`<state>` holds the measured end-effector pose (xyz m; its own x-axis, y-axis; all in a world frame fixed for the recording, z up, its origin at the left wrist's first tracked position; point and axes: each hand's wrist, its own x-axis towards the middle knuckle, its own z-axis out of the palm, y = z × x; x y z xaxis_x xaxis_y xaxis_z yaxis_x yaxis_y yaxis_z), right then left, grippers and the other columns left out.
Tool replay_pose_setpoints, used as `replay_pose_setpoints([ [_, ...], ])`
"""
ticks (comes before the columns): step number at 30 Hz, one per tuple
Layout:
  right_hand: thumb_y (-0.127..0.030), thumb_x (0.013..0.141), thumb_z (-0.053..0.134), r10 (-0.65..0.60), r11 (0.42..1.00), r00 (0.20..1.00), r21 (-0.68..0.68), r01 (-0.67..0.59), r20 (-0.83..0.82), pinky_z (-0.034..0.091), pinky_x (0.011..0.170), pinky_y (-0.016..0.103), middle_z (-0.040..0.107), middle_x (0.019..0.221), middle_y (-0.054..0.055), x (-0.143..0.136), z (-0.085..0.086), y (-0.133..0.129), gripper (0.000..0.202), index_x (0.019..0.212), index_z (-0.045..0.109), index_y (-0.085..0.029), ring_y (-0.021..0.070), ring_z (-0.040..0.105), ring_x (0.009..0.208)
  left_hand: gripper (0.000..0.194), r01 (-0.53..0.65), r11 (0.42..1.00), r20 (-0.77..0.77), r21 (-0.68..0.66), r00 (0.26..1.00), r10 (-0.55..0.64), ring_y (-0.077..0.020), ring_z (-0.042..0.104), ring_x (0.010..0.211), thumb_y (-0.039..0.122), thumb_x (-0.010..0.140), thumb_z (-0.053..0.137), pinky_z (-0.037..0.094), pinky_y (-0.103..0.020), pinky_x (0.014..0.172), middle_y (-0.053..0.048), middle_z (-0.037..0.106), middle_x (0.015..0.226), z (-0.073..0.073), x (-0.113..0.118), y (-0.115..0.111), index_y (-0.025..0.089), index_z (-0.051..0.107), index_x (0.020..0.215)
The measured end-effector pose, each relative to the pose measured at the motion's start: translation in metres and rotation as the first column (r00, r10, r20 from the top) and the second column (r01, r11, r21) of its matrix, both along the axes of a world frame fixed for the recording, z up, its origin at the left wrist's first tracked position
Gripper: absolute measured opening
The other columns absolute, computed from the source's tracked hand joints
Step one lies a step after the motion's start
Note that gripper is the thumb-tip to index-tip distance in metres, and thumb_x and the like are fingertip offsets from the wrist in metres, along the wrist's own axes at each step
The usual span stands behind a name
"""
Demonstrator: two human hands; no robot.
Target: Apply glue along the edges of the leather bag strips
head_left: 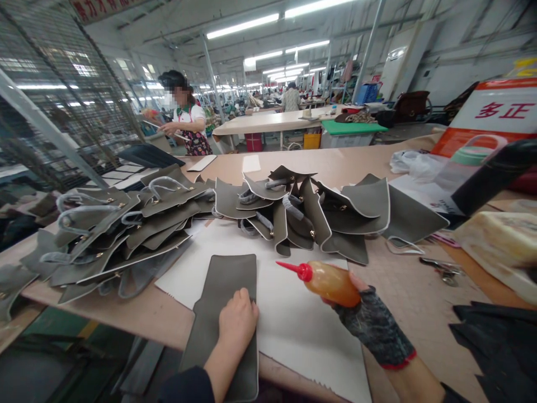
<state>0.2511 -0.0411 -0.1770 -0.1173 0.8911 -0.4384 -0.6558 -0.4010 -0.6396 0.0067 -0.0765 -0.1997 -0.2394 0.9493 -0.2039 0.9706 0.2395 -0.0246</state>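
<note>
My left hand [238,316] is bare, fingers curled, pressing on a dark grey leather-like panel [230,268] at its right edge. This panel lies flat on a white sheet [293,330], its near end reaching past the table's front edge. A squeeze bottle of amber glue [333,282] is in my right hand [356,285], tipped sideways. Its red nozzle points left, above the sheet and to the right of the panel. A dark fingerless glove with a red cuff covers my right hand, and its fingers are partly hidden behind the bottle.
Grey bag pieces with wrapped handles pile up at left [163,212] and centre [293,212]. A metal clip [447,268], black strips [499,341] and a yellowish block [499,246] lie right. A co-worker [191,123] stands beyond the table [310,162].
</note>
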Motion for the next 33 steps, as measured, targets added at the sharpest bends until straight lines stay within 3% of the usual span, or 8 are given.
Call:
replay_pose_setpoints([
  [5, -0.040, 0.075, 0.061, 0.080, 0.996, 0.995, -0.035, -0.078, 0.052, 0.052, 0.047, 0.028, 0.068, 0.088, 0.005, -0.007, -0.010, -0.004, 0.026, 0.095, 0.063, -0.023, 0.0224, 0.062, 0.073, 0.029, 0.004, 1.000, 0.015, -0.006, 1.000, -0.004, -0.0224, 0.061, 0.087, 0.038, 0.086, 0.033, 0.045, -0.030, 0.070, -0.009, 0.061, 0.095, 0.003, -0.002, 0.001, 0.016, 0.050, 0.096],
  [11, -0.041, 0.077, 0.057, 0.020, 0.994, 0.995, -0.106, -0.030, -0.098, 0.055, 0.060, 0.029, 0.070, 0.085, 0.002, -0.007, -0.019, -0.003, 0.025, 0.093, 0.063, -0.022, 0.0186, 0.066, 0.071, 0.026, -0.028, 0.999, 0.020, -0.026, 0.999, 0.028, -0.0252, 0.063, 0.086, 0.031, 0.085, 0.033, 0.046, -0.032, 0.068, -0.012, 0.060, 0.094, 0.005, 0.003, 0.006, 0.014, 0.049, 0.096],
  [15, -0.049, 0.076, 0.055, 0.153, 0.958, 0.976, -0.218, -0.185, -0.157, 0.051, 0.045, 0.026, 0.071, 0.081, 0.009, -0.004, -0.020, -0.003, 0.036, 0.092, 0.063, -0.017, 0.0225, 0.068, 0.068, 0.022, -0.078, 0.996, 0.046, -0.053, 0.996, 0.081, -0.0285, 0.065, 0.082, 0.017, 0.081, 0.036, 0.046, -0.034, 0.065, -0.017, 0.061, 0.092, 0.005, 0.011, 0.013, 0.010, 0.049, 0.097],
  [19, -0.055, 0.074, 0.056, 0.191, 0.971, 0.973, -0.122, -0.206, -0.128, 0.048, 0.042, 0.023, 0.070, 0.070, 0.011, -0.002, -0.004, -0.007, 0.043, 0.089, 0.064, -0.015, 0.0191, 0.064, 0.058, 0.026, -0.097, 0.993, 0.132, -0.066, 0.986, 0.105, -0.0286, 0.064, 0.084, 0.008, 0.079, 0.033, 0.044, -0.036, 0.068, -0.018, 0.063, 0.093, 0.006, 0.007, 0.020, 0.010, 0.052, 0.097],
  [24, -0.046, 0.071, 0.063, 0.102, 0.988, 0.975, 0.096, -0.123, 0.196, 0.048, 0.045, 0.026, 0.064, 0.088, 0.004, -0.008, 0.002, -0.005, 0.035, 0.095, 0.058, -0.022, 0.0202, 0.061, 0.071, 0.016, -0.106, 0.991, 0.355, -0.077, 0.926, 0.127, -0.0192, 0.062, 0.076, 0.011, 0.073, 0.044, 0.041, -0.026, 0.064, -0.008, 0.066, 0.079, 0.005, -0.019, 0.020, 0.014, 0.058, 0.081],
  [27, -0.042, 0.068, 0.067, 0.014, 0.961, 0.888, 0.239, -0.139, 0.460, 0.051, 0.059, 0.030, 0.060, 0.092, 0.004, -0.014, -0.009, 0.000, 0.036, 0.096, 0.055, -0.023, 0.0218, 0.058, 0.080, 0.017, -0.101, 0.989, 0.537, -0.107, 0.832, 0.143, -0.0122, 0.058, 0.062, 0.009, 0.068, 0.045, 0.038, -0.020, 0.055, 0.000, 0.062, 0.065, -0.002, -0.032, 0.018, 0.015, 0.059, 0.074],
  [29, -0.041, 0.070, 0.064, -0.100, 0.914, 0.742, 0.356, -0.195, 0.663, 0.050, 0.072, 0.034, 0.058, 0.093, 0.004, -0.017, -0.018, 0.002, 0.034, 0.096, 0.054, -0.022, 0.0224, 0.057, 0.085, 0.021, -0.126, 0.983, 0.629, -0.132, 0.756, 0.182, -0.0103, 0.053, 0.054, 0.008, 0.067, 0.043, 0.036, -0.020, 0.050, 0.003, 0.057, 0.058, -0.006, -0.036, 0.018, 0.014, 0.061, 0.077],
  [33, -0.039, 0.078, 0.056, -0.239, 0.801, 0.554, 0.484, -0.351, 0.797, 0.044, 0.085, 0.039, 0.055, 0.101, 0.006, -0.021, -0.024, 0.005, 0.029, 0.101, 0.051, -0.023, 0.0231, 0.055, 0.093, 0.022, -0.188, 0.962, 0.750, -0.199, 0.602, 0.272, -0.0079, 0.044, 0.043, 0.010, 0.067, 0.042, 0.033, -0.019, 0.044, 0.006, 0.048, 0.050, -0.007, -0.036, 0.020, 0.013, 0.061, 0.078],
])
